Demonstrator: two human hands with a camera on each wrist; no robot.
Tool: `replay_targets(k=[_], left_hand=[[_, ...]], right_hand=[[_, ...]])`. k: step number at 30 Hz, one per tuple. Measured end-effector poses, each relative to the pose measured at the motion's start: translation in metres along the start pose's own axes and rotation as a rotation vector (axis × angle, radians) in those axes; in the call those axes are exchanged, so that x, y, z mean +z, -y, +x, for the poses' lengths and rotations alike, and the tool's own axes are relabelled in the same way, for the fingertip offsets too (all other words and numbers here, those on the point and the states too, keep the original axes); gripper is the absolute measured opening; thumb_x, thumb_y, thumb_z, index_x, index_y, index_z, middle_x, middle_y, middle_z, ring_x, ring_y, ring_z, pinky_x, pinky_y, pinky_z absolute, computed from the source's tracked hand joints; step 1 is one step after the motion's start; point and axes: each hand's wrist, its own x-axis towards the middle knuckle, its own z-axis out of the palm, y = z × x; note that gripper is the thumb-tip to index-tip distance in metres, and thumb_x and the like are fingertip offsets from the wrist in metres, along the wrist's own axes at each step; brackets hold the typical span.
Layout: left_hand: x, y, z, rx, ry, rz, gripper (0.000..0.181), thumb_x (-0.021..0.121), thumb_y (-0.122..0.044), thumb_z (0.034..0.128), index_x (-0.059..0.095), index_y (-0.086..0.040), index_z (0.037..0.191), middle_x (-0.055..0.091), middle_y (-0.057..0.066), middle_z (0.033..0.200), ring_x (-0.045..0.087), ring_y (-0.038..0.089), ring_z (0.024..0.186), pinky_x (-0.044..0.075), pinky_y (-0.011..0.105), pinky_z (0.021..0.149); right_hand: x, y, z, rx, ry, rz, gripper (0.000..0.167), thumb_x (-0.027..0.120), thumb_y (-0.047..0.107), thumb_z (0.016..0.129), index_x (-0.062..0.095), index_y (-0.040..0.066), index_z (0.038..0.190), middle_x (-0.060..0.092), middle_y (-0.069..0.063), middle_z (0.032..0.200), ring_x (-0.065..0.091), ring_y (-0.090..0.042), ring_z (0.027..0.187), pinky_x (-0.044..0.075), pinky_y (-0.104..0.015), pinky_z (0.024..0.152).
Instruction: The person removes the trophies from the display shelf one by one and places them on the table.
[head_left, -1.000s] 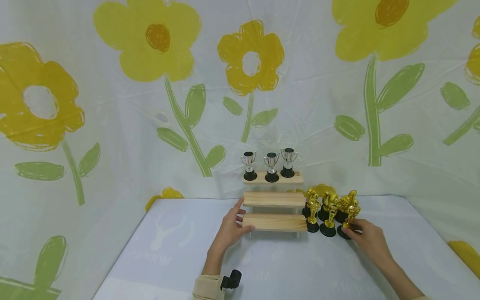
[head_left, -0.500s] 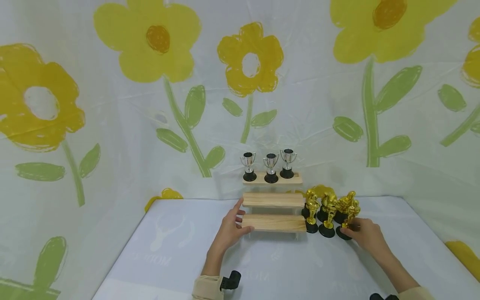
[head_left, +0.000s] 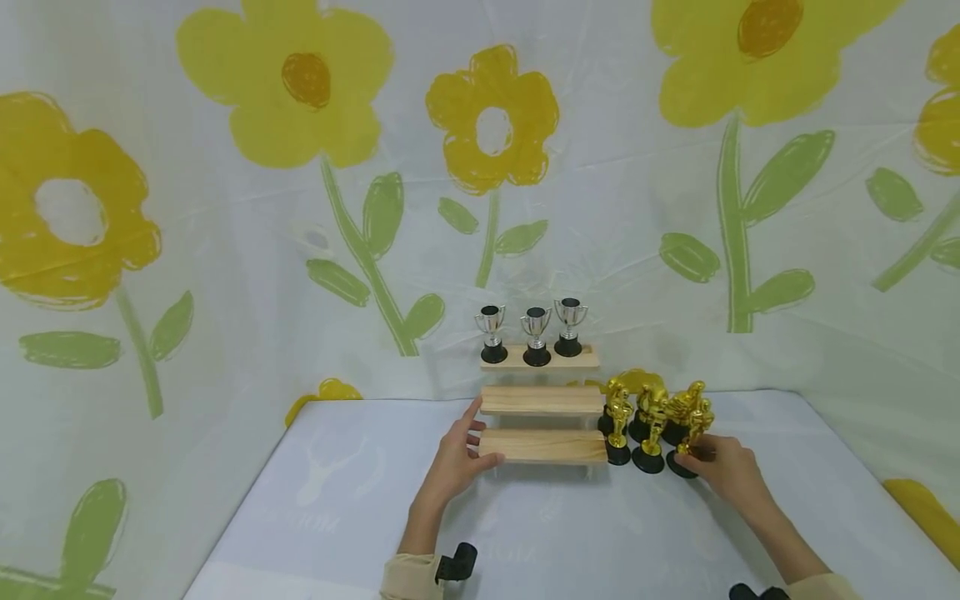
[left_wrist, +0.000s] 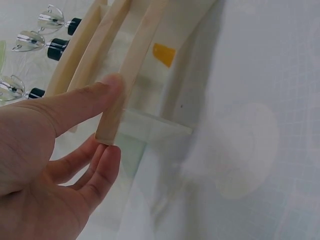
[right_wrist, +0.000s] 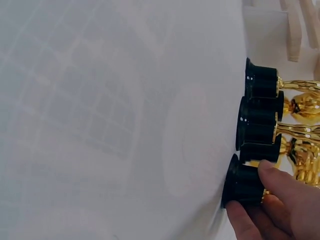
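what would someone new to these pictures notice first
Probably the big yellow flowers across the cloth behind the table. Next, three silver cups with black bases, on the top step of the wooden stand. Then the cluster of gold figurines just right of the stand, where the person's right grip holds the front right one by its base.

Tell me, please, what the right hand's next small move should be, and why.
Perhaps lift the front-right golden statuette straight up: the right hand grips its black base, and neighbouring statuettes stand so close that dragging might topple them.
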Motion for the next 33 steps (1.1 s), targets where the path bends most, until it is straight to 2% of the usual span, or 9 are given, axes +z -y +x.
replay_targets(k=[7, 19, 28, 33], left_hand=[[0.0008, 0.0017, -0.0007, -0.004, 0.004, 0.009, 0.096, 0.083, -0.015, 0.0778, 0.026, -0.014, 0.156, 0.058, 0.019, 0.124, 0.059, 0.023, 0.099, 0.052, 0.025, 0.074], [0.0012, 0.0004, 0.0017, -0.01, -0.003, 0.007, 0.096, 0.082, -0.015, 0.0782, 0.026, -0.015, 0.156, 0.058, 0.018, 0.125, 0.059, 0.022, 0.099, 0.052, 0.024, 0.076], [0.0008, -0.0033, 0.0021, 0.001, -0.027, 0.009, 0.096, 0.083, -0.013, 0.0776, 0.026, -0.014, 0.156, 0.058, 0.018, 0.123, 0.06, 0.026, 0.1, 0.056, 0.04, 0.08], [0.0034, -0.001, 0.0006, 0.0, -0.016, 0.009, 0.096, 0.082, -0.013, 0.0781, 0.026, -0.015, 0.156, 0.057, 0.021, 0.125, 0.06, 0.026, 0.101, 0.055, 0.034, 0.078]], right_hand=[[0.0005, 0.0015, 0.0, 0.032, 0.015, -0.001, 0.043, 0.073, 0.026, 0.088, 0.067, -0.01, 0.109, 0.072, -0.026, 0.099, 0.068, -0.039, 0.09, 0.055, -0.049, 0.072], [-0.0006, 0.0039, 0.0022, 0.051, 0.017, -0.018, 0.046, 0.07, 0.027, 0.089, 0.064, -0.012, 0.114, 0.066, -0.032, 0.112, 0.064, -0.047, 0.099, 0.054, -0.052, 0.076], [0.0, 0.007, 0.0013, 0.033, 0.0, -0.011, 0.045, 0.069, 0.026, 0.091, 0.064, -0.011, 0.114, 0.065, -0.033, 0.114, 0.063, -0.05, 0.102, 0.054, -0.053, 0.076], [0.0025, 0.0037, -0.0018, 0.049, 0.009, -0.013, 0.048, 0.068, 0.026, 0.091, 0.062, -0.014, 0.117, 0.063, -0.034, 0.116, 0.062, -0.051, 0.104, 0.054, -0.055, 0.078]])
